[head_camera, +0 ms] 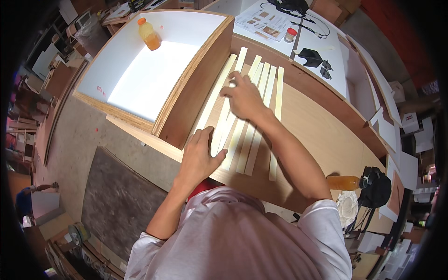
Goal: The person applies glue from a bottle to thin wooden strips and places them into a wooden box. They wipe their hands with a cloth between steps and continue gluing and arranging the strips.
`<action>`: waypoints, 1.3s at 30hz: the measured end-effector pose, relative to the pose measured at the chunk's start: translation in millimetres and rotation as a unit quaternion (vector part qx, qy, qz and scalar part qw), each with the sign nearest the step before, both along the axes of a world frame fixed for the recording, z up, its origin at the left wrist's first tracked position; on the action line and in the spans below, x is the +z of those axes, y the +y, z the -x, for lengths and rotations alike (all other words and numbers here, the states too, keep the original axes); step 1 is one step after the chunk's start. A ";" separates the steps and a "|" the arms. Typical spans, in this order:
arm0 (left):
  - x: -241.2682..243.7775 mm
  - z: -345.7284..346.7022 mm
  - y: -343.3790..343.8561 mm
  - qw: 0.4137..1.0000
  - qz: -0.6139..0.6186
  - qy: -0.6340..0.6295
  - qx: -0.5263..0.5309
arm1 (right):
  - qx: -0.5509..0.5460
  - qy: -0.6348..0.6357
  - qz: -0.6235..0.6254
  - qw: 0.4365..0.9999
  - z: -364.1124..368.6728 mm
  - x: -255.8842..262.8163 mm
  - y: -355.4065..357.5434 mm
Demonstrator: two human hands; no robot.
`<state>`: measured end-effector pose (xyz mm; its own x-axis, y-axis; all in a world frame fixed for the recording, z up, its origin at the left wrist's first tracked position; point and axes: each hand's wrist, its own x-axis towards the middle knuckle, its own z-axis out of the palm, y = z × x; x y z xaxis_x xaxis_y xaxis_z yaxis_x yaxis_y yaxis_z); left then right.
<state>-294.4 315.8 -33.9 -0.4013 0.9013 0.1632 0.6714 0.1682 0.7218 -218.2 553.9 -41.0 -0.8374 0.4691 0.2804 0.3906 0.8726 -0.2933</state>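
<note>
Several pale, narrow strips (pixel 274 143) lie roughly side by side on a wooden panel (pixel 315 129) in front of me. My right hand (pixel 245 96) is over the upper half of the strips, thumb and fingers spread around one of them. It covers part of the strips beneath, and whether the fingertips press on one is hard to see. Nearer my body, my left hand (pixel 199 154) rests by the lower ends of the leftmost strips, its thumb and fingers apart. Neither hand visibly holds anything.
An open wooden box (pixel 194 75) with white inner faces stands at the left, holding a juice bottle (pixel 149 35). Papers (pixel 262 22), a red-lidded jar (pixel 290 35) and glasses (pixel 326 69) lie beyond. Another orange bottle (pixel 343 182) and a black bag (pixel 376 187) are at right.
</note>
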 end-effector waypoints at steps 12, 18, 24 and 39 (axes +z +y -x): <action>-1.4 -1.0 -2.0 1.000 0.000 0.015 -0.005 | 0.051 -0.005 0.009 0.999 -3.2 0.8 5.5; 2.0 -3.9 -2.0 1.000 0.007 -0.002 0.000 | 0.062 -0.032 0.037 0.997 -3.6 1.9 2.4; 2.8 -3.4 -3.1 1.000 0.027 -0.009 -0.004 | 0.069 -0.016 0.024 0.997 -2.5 -3.6 7.1; -12.0 -6.6 -6.6 0.998 -0.027 0.056 -0.009 | 0.012 -0.001 -0.033 0.999 -2.3 5.3 2.1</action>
<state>-287.8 309.2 -45.9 -0.3611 0.8969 0.2551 0.7508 0.1174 0.6500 -215.9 556.0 -35.6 -0.8488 0.4295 0.3081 0.3701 0.8991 -0.2338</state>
